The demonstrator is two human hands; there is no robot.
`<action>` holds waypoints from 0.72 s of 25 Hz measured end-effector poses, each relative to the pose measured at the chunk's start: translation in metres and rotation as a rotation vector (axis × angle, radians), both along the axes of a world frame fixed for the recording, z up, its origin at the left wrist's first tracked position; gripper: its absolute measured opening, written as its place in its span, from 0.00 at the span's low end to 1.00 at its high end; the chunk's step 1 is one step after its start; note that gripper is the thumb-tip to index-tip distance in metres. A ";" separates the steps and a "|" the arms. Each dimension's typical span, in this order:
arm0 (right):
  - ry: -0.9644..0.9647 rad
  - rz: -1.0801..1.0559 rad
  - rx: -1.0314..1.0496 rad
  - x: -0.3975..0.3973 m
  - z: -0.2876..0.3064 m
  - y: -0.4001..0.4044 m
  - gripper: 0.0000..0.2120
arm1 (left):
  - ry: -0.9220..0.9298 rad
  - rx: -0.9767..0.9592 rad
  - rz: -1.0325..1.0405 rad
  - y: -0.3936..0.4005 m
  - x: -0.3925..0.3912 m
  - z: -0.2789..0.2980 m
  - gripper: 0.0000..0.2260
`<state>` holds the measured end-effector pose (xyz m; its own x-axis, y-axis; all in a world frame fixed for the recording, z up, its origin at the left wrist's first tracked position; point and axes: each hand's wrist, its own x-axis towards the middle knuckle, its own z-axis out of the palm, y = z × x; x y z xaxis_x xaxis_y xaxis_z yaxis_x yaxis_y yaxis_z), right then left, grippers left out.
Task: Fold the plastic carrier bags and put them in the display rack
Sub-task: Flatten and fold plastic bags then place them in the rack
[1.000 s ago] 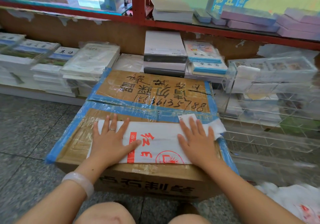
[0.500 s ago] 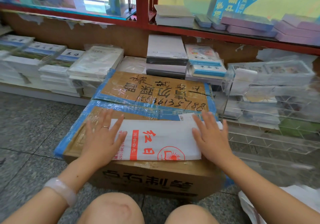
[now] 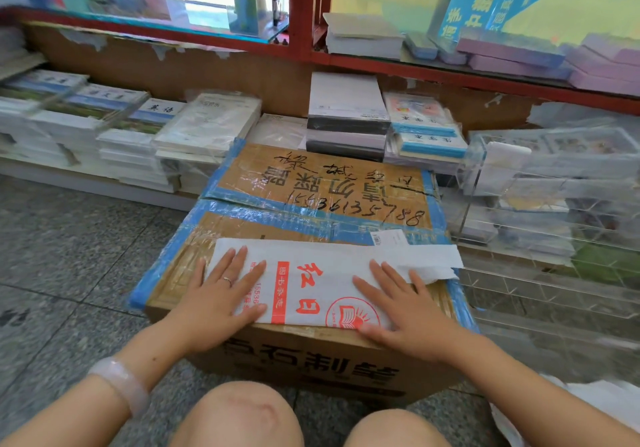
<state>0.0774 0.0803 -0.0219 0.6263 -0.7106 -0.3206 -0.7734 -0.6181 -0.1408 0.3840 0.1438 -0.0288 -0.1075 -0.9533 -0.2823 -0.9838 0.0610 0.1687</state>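
A white plastic carrier bag with red print lies folded into a long strip across the near part of a taped cardboard box. My left hand presses flat on the bag's left end, fingers straight. My right hand lies flat on its right part, fingers spread. The bag's handle end sticks out past my right hand. A clear acrylic display rack stands just right of the box.
Stacks of books and paper reams line the low shelf behind the box. A red-framed glass counter rises above them. More white bags lie on the floor at the lower right. My knees are just in front of the box.
Both hands slid outward over the bag, then came back inward. The right hand has moved left and nearer, uncovering the bag's handle end. The view has drifted slightly.
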 end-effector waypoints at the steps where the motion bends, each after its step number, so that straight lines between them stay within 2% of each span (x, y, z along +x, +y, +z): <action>1: 0.013 0.030 0.010 -0.006 0.003 -0.001 0.43 | 0.020 -0.003 -0.030 0.000 0.006 0.002 0.48; 4: -0.051 0.081 -0.130 -0.026 0.007 -0.006 0.42 | 0.085 -0.114 -0.082 0.003 0.024 0.005 0.50; 7: -0.192 0.168 -0.354 -0.039 0.000 -0.004 0.28 | 0.018 -0.316 -0.191 0.010 0.035 0.000 0.36; 9: -0.274 0.220 -0.386 -0.039 -0.001 -0.001 0.19 | 0.026 -0.380 -0.227 0.016 0.040 -0.007 0.34; 13: -0.296 0.247 -0.427 -0.042 -0.001 -0.004 0.23 | -0.020 -0.411 -0.306 0.024 0.047 -0.015 0.32; 15: -0.291 0.235 -0.446 -0.044 0.001 -0.007 0.26 | 0.116 -0.425 -0.272 0.026 0.050 -0.019 0.24; 18: -0.334 0.138 -0.399 -0.047 0.001 -0.008 0.25 | 0.555 -0.387 0.118 0.026 0.042 -0.006 0.18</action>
